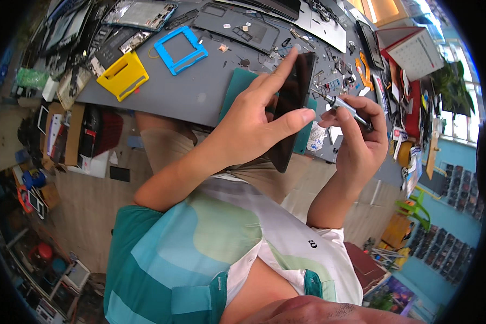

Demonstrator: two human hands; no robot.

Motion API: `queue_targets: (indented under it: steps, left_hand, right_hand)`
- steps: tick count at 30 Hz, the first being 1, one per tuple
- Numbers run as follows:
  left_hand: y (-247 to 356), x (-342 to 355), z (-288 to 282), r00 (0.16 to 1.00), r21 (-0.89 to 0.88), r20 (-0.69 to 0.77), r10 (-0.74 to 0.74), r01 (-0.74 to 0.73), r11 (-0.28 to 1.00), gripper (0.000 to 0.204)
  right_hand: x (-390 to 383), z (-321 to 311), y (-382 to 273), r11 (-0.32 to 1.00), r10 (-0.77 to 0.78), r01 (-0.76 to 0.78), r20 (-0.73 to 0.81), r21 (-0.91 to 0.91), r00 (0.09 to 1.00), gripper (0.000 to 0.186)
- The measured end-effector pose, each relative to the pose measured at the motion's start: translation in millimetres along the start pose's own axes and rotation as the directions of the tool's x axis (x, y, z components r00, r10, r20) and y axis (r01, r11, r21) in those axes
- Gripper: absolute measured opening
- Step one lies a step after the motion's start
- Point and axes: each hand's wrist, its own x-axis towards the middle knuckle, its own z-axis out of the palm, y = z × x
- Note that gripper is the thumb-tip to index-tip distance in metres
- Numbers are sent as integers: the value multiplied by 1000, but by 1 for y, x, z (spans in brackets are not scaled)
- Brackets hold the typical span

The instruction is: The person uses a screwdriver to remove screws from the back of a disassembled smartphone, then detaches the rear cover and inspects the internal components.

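My left hand (264, 116) grips a black glossy tablet-like device (297, 75), held tilted at the desk's edge, with my index finger stretched along it and my thumb across it. My right hand (362, 127) holds a slim silver screwdriver (345, 107), its tip pointed at the device's right side; whether it touches is too small to tell. A teal mat (234, 85) lies behind and below the device, partly hidden by my left hand and the device.
The grey desk (178, 97) holds a yellow holder (113, 73), a blue frame (171, 40), dark panels (227, 21), small scattered parts, orange-handled tools (364, 70) and a desk calendar (410, 48). Boxes (65, 135) stand left, a green stool (416, 208) right.
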Motion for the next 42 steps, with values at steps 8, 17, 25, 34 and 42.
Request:
queue_targets:
  steps: [8,17,25,34,42]
  left_hand:
    - [5,-3,-4,998,143,40,48,-53,988,94]
    - [16,-2,-7,986,-112,79,-144,152,982,77]
    - [16,3,-14,944,-208,170,-282,314,926,62]
    - [12,6,-16,925,-257,213,-313,362,896,56]
    - [12,8,-13,926,-290,152,-344,375,881,67]
  right_hand:
    - [6,-4,4,989,26,-34,54,144,998,22]
    - [-1,12,5,996,-50,46,62,71,997,30]
    - [-3,24,3,958,-214,225,81,-176,973,21]
    - [7,18,-10,895,-268,308,162,-322,950,21]
    - [12,11,-17,949,-159,221,263,-226,952,47]
